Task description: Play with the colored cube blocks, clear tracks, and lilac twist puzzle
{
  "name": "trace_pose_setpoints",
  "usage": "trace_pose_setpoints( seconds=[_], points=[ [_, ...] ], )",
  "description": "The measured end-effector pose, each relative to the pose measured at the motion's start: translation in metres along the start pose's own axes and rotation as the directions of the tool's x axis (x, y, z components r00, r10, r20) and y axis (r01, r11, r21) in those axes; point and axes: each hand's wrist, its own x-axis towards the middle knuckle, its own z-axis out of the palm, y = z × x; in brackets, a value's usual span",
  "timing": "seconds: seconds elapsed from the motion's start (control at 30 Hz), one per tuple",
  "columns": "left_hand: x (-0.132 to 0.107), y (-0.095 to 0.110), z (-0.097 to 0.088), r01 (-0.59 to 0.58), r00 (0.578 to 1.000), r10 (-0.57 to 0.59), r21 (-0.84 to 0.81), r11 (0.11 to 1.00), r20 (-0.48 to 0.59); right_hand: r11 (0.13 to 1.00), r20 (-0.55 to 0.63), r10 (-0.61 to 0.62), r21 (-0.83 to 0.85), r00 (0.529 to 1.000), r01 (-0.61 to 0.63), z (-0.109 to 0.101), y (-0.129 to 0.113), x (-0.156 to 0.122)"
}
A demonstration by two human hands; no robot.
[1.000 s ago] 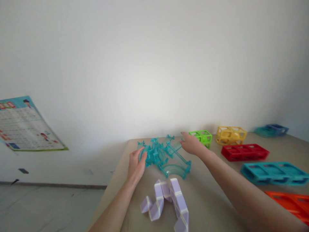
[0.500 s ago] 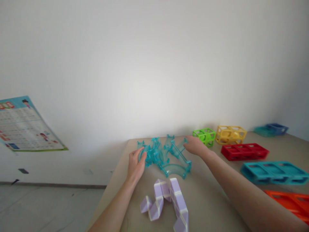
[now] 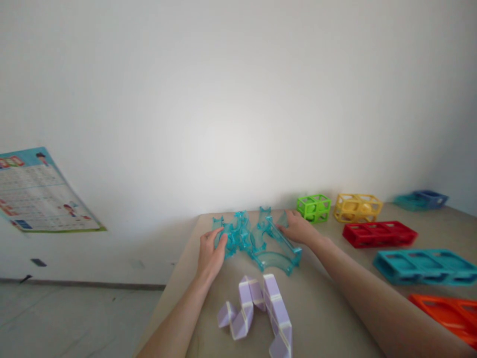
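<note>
A heap of clear teal plastic track pieces lies at the far left end of the table. My left hand is at the heap's left side, thumb and fingers closed round a curved piece there. At the heap's right, my right hand grips a clear teal piece with its fingertips, which are partly hidden. A curved track piece lies at the front of the heap, joined or touching a straight one. Nearer to me, between my forearms, rests a lilac and white folding snake puzzle.
Right of my right hand stand a green frame block and a yellow one. Red, teal and orange frames lie nearer. A blue tray sits far right. The table ends at left above the floor.
My right hand has shifted slightly left and down with the teal piece. The straight and curved pieces nearby have moved a little right. My left hand has stayed nearly in place.
</note>
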Motion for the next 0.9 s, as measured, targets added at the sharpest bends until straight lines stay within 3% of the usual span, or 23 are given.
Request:
trace_pose_setpoints(
  seconds=[0.57,0.77,0.9],
  points=[
    [0.000,-0.002,0.001,-0.014,1.000,0.014,-0.004,1.000,-0.016,0.976,0.036,0.186,-0.120,0.982,-0.181,-0.012,0.007,-0.003],
    [0.001,-0.006,0.002,-0.037,0.999,0.037,0.005,0.999,-0.018,0.982,0.130,0.154,-0.134,0.979,-0.137,-0.008,0.015,0.001],
    [0.002,-0.007,0.003,-0.033,0.999,0.033,0.001,0.999,-0.030,0.999,0.236,0.013,-0.039,0.972,-0.004,-0.017,0.014,0.003]
  ],
)
